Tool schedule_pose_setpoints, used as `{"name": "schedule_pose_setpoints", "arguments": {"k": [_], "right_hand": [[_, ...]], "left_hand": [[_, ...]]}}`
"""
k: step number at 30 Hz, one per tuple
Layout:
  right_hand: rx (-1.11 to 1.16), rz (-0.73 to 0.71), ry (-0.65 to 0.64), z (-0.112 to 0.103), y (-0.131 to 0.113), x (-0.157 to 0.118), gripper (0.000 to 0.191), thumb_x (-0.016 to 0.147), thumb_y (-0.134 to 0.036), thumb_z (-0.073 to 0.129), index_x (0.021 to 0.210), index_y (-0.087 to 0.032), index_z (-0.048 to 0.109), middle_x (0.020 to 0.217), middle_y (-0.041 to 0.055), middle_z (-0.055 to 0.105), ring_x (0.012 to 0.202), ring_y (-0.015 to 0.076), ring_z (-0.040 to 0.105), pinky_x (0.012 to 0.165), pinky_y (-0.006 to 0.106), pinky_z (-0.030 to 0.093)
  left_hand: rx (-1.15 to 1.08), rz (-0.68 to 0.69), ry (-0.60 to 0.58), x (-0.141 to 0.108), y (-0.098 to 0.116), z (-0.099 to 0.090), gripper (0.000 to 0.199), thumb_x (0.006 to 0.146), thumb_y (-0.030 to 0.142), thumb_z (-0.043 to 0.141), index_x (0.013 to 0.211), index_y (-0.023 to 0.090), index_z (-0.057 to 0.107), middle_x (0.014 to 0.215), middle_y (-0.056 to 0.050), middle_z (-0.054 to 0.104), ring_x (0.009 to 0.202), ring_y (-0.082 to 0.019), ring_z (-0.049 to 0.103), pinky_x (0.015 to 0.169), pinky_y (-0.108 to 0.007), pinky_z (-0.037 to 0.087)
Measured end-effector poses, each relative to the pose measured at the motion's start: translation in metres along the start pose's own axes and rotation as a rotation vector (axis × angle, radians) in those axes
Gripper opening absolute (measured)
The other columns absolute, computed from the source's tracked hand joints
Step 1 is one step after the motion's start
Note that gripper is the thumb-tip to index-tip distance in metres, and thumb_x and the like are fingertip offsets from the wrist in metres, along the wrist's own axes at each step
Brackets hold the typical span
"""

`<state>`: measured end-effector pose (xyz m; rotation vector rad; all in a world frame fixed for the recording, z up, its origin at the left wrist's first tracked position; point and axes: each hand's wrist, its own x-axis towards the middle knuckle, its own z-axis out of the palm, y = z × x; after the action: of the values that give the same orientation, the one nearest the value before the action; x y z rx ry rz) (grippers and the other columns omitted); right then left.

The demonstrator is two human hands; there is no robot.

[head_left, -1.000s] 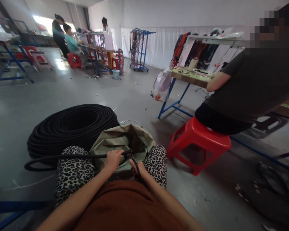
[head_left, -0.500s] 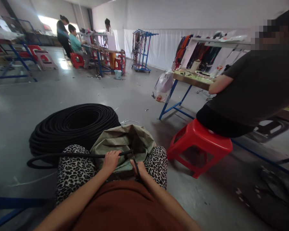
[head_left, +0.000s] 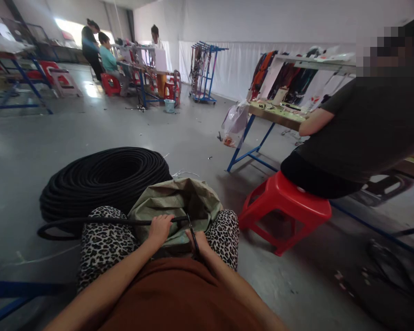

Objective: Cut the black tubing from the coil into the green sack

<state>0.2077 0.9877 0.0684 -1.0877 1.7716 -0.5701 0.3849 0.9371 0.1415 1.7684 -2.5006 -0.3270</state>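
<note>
My left hand is closed around a thick black cord, which runs across my left knee from a big black coil on the floor. A short end of the cord sticks out to the right of that hand. At this end are the blades of dark-handled scissors, gripped in my right hand. Below the cord an olive woven sack gapes between my knees; its inside is in shadow and what it holds cannot be seen.
A red plastic stool with a seated person stands close on my right, by a worktable. A blue table leg is low on the left. Farther back are a blue rack and several people at tables.
The scissor blades now look closer together at the cord's end. My left hand has hardly moved, and the view has shifted slightly.
</note>
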Motion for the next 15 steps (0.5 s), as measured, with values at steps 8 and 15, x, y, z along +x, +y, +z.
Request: {"name": "schedule_pose_setpoints", "arguments": {"k": [8,15], "right_hand": [[0.014,0.126,-0.016,-0.005,-0.014,-0.007,0.045,0.089,-0.042,0.055,0.053,-0.015,0.058,0.044,0.0017,0.049,0.042,0.0135,0.053,0.042,0.020,0.038],[0.091,0.166,-0.025,0.001,-0.005,0.002,0.046,0.087,-0.047,0.055,0.054,-0.016,0.056,0.045,0.0023,0.050,0.038,0.0141,0.051,0.038,0.023,0.040]], "left_hand": [[0.021,0.000,0.001,0.003,0.000,0.000,0.031,0.089,0.022,0.048,0.116,0.023,0.063,0.111,-0.007,0.070,0.106,-0.024,0.059,0.086,-0.037,0.038],[0.006,-0.008,0.015,0.003,0.003,-0.006,0.031,0.087,0.021,0.049,0.114,0.022,0.064,0.110,-0.007,0.070,0.105,-0.025,0.060,0.085,-0.037,0.039]]}}
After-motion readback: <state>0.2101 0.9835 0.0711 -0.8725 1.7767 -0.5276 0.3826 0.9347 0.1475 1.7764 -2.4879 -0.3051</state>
